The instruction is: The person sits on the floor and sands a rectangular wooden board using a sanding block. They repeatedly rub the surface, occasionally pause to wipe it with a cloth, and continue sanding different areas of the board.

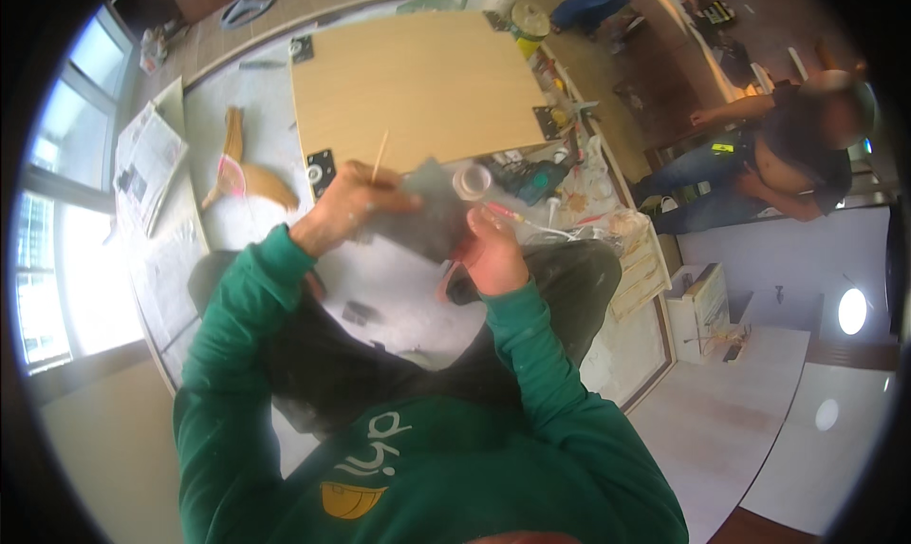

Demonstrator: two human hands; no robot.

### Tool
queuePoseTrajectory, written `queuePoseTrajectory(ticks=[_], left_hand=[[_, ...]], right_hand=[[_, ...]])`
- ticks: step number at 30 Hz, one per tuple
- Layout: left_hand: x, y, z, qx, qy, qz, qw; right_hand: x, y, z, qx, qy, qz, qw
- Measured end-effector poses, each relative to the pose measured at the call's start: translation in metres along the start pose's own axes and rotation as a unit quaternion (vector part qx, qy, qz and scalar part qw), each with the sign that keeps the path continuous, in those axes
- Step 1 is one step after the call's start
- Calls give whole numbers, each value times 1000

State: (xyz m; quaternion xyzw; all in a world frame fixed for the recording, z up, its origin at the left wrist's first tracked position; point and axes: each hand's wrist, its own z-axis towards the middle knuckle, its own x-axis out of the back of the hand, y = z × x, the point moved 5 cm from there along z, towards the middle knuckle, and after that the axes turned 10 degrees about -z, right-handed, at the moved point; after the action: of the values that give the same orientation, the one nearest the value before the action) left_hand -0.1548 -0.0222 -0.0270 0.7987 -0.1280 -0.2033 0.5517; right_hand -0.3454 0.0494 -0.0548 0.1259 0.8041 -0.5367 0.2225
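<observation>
Between my two hands is a dark grey sheet (420, 223), blurred, perhaps sandpaper. My left hand (356, 199) grips its left side and also has a thin wooden stick (381, 156) between the fingers, pointing up. The right side of the sheet is pinched by my right hand (493, 248), thumb uppermost. Just beyond lies a light wooden panel (420, 81) with dark plates at its corners. A roll of tape (472, 181) rests close to the panel's near edge, beside a dark green power tool (541, 181).
A straw hand broom (256, 181) lies at left, near newspapers (151, 166). A red-handled tool with a white cord (509, 213) is at right. Containers (530, 24) stand past the panel's far right corner. A co-worker (776, 152) is at the right.
</observation>
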Motion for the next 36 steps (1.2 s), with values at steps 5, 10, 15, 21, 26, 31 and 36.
queuePoseTrajectory(ticks=[5, 10, 15, 21, 26, 31, 36], left_hand=[[-3, -28, 3, 38, 22, -38, 998], [32, -24, 13, -51, 79, -5, 996], [119, -16, 22, -123, 273, 173, 938], [162, -18, 13, -62, 377, 415, 826], [178, -37, 20, 7, 364, 433, 825], [170, -38, 29, 24, 344, 430, 835], [167, -40, 30, 11, 334, 442, 833]], right_hand=[[-4, 32, -4, -26, 106, 15, 994], [70, -8, 15, 10, 192, -56, 980], [182, -131, 65, 90, 255, -243, 932], [248, -164, 157, 30, 226, -421, 878], [260, -160, 192, 16, 192, -459, 867], [279, -164, 202, 11, 182, -491, 852], [276, -166, 199, 25, 183, -513, 838]])
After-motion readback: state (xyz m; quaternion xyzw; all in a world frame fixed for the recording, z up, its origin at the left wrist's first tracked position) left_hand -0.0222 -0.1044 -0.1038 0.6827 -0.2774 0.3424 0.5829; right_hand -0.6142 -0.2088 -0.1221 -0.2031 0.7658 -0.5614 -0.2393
